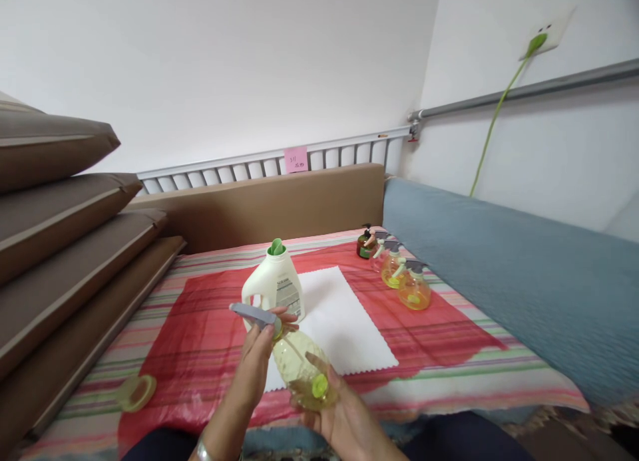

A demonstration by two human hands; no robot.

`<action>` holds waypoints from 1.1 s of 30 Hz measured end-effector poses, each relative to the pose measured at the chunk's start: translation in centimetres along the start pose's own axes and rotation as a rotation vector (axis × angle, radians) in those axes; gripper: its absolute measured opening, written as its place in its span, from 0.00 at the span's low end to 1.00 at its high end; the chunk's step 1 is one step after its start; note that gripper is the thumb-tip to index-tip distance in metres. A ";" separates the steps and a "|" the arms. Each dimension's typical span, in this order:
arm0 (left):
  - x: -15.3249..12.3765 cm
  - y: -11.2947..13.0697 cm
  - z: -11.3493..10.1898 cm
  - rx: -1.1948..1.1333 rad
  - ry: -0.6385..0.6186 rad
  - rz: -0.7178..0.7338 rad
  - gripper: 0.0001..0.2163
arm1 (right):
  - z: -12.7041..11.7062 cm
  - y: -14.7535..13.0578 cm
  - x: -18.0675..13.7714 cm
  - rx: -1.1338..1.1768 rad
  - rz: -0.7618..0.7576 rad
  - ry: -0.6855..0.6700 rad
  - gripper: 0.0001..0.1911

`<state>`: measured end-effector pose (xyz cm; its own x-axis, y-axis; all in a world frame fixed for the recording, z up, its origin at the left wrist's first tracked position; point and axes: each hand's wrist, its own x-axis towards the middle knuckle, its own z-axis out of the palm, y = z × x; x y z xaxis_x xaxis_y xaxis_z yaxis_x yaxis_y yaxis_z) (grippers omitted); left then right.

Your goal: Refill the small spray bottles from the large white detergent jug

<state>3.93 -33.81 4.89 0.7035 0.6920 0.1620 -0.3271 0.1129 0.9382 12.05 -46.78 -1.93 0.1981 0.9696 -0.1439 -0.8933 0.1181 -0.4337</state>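
Note:
Between my two hands is a clear, yellow-tinted spray bottle [295,358], tilted with its grey trigger head to the upper left. My left hand [259,348] is closed around the neck and trigger head. Its rounded base rests in my right hand [344,408], whose fingers curl around it. A bright yellow-green spot [320,386] shows near the base, where some liquid seems to lie. Just behind stands a white detergent jug [279,278] with a handle, a printed label and a green spout at its open top. The left hand partly hides the jug's lower left.
A white scalloped sheet [344,321] lies on a red cloth [200,328]. Several spray bottles [414,291] and a dark pump bottle [366,245] line the right side. A yellowish cap [136,393] lies at left, near stacked brown cushions [74,261]. A blue bolster [499,248] borders the right.

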 end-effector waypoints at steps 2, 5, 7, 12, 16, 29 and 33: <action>0.1 0.0 -0.1 0.016 0.016 0.012 0.17 | -0.1 0.1 0.0 -0.013 -0.021 0.015 0.37; 0.2 0.3 -0.3 0.037 0.005 -0.011 0.17 | -0.3 0.2 0.0 -0.032 -0.048 0.021 0.36; 0.3 0.4 -0.5 0.045 0.003 -0.031 0.18 | -0.4 0.2 0.0 -0.045 -0.065 0.012 0.34; 0.5 0.1 -0.6 0.032 0.018 -0.058 0.18 | -0.4 0.2 -0.1 -0.091 -0.084 0.026 0.33; 0.4 -0.2 -0.6 0.026 0.010 -0.081 0.18 | -0.1 0.2 0.0 -0.159 0.005 0.119 0.33; 0.5 -0.4 -1.8 0.032 0.055 -0.035 0.17 | 0.9 -1.1 -1.4 -0.233 -0.058 0.119 0.45; 0.5 -0.4 -2.1 0.025 0.082 -0.054 0.16 | 0.0 -0.9 -0.9 -0.313 -0.112 0.127 0.36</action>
<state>3.07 -32.00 3.93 0.6653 0.7415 0.0866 -0.2738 0.1345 0.9523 12.63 -47.76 -1.41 0.3541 0.9176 -0.1805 -0.7000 0.1320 -0.7018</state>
